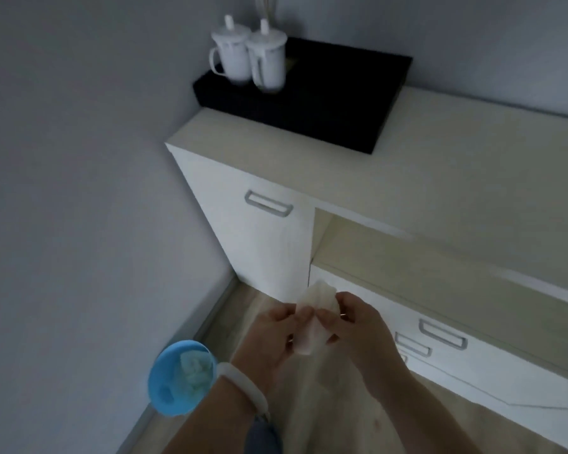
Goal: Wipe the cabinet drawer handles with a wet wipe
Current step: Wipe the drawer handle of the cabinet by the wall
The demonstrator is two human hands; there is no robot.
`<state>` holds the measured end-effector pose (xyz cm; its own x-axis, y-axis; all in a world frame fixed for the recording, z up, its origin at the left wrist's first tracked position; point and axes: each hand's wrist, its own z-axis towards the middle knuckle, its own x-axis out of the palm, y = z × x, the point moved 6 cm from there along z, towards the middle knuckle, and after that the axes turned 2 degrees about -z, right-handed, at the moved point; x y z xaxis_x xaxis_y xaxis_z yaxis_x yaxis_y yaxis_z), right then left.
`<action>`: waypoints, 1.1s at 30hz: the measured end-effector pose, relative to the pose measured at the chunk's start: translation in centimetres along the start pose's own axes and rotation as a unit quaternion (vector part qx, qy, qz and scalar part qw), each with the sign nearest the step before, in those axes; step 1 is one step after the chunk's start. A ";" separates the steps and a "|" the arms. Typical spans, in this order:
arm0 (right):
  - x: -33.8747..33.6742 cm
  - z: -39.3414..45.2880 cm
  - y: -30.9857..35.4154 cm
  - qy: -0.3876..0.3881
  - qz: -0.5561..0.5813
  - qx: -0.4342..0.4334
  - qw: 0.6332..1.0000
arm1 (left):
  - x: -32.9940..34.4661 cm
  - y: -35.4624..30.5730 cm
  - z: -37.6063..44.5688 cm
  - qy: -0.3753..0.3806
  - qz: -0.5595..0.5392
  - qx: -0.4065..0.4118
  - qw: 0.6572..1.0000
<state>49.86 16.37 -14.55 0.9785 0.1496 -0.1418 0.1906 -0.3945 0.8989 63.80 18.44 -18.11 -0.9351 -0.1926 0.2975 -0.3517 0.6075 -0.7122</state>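
Both hands hold the wipe in mid-air, low and near, in front of the cabinet. The left hand pinches its left edge between thumb and fingertips; the right hand pinches the right edge, fingers curled round it. No handle is touched yet.

The wipe is bunched rather than spread, so it may slip from one pinch or meet a handle as a thick wad and skip the inner side of the loop. The light is dim, which could leave smears unnoticed. The blue bin, on the floor to the left with crumpled wipes inside, sits close to the left wrist and could be knocked.

The wipe looks soft, pale and creased. The handles are thin grey metal-looking loops, rounded at the corners: one far on the tall door, others right and near on the drawers. The cabinet fronts are smooth and white, the top matt cream. A black tray carries two glossy white lidded cups.
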 end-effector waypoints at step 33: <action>8.7 23.3 16.9 0.033 -0.575 -0.376 0.726 | -8.4 -18.2 13.1 -0.130 -0.174 0.016 0.976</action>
<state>63.43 -10.07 -10.28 0.1951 0.0408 -0.9799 0.7569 0.6291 0.1769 77.53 -1.10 -15.93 -0.7363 -0.5751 0.3565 -0.6476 0.4463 -0.6176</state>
